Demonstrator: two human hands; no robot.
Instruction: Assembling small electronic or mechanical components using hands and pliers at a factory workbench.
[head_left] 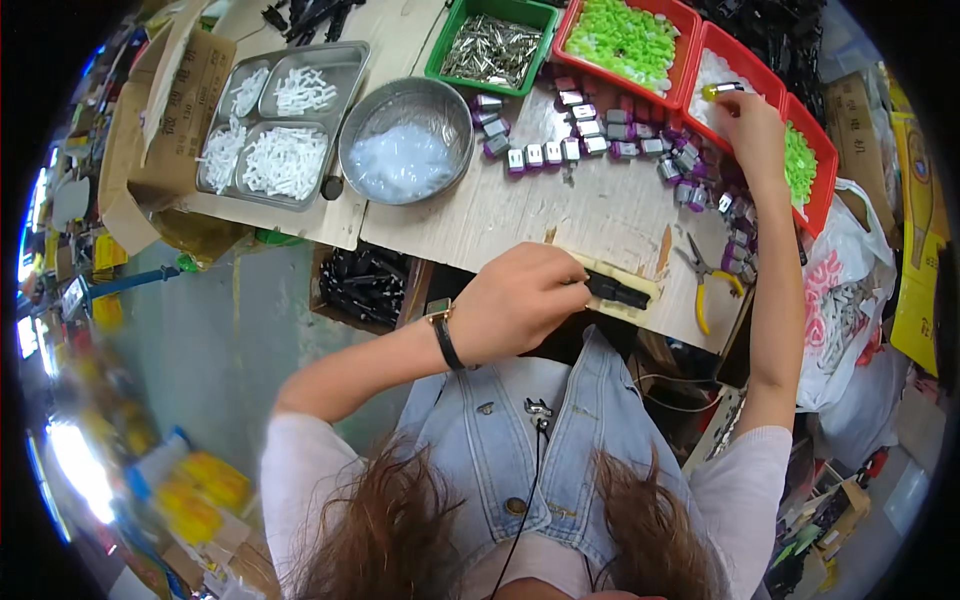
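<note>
My left hand [525, 300] is closed with its fingertips on the end of a black plastic housing [618, 291]. The housing lies at the table's front edge, against a pale yellow block [645, 285]. Stretched out to the far right, my right hand [752, 130] is over a red bin of small white pieces [712, 72]. Its fingers are drawn together beside a small yellow piece [722, 90]. Whatever sits between those fingertips is too small to make out.
Small motors [625, 150] with purple parts spread across the table. Yellow-handled pliers [706, 285] lie at the right edge. A metal bowl [405, 150], a divided tray [333, 120] of white pieces, a green bin [553, 30] of metal pins and a red bin [690, 60] of green pieces stand around.
</note>
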